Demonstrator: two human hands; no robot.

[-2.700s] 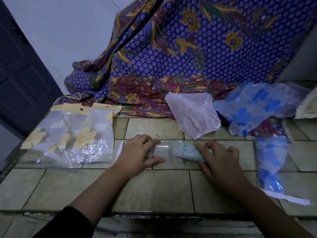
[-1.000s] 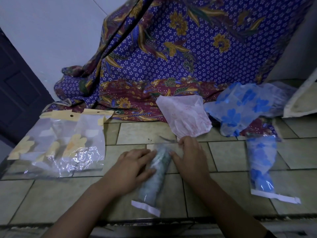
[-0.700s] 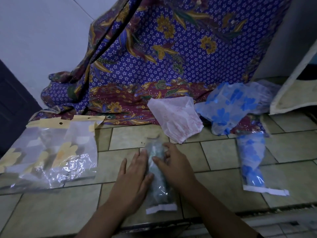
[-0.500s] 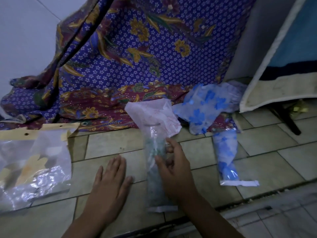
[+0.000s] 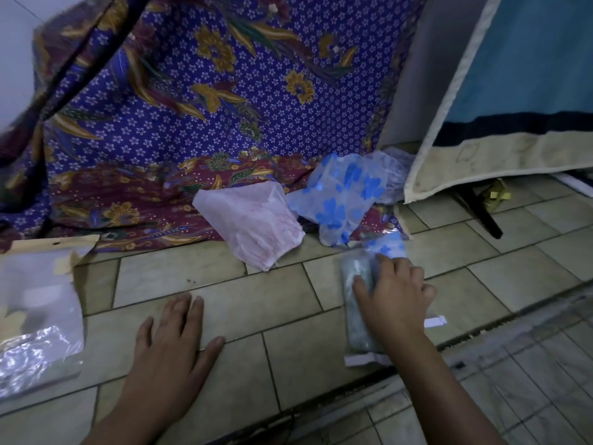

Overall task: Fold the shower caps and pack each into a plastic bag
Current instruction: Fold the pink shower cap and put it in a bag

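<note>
Beige tiled floor across lower frame; purple batik cloth draped behind. Lower right of centre: bagged green shower cap lengthwise on tile, white flap toward bottom edge. Right hand palm-down over its right side, thumb on roll, index tip at packed blue bag just beside; pinching or only pressing, cannot tell. Left hand flat on tile, fingers spread, well apart, lower centre-left. Loose pink cap and blue-flowered cap behind, mid-frame. Clear plastic bags at left edge.
</note>
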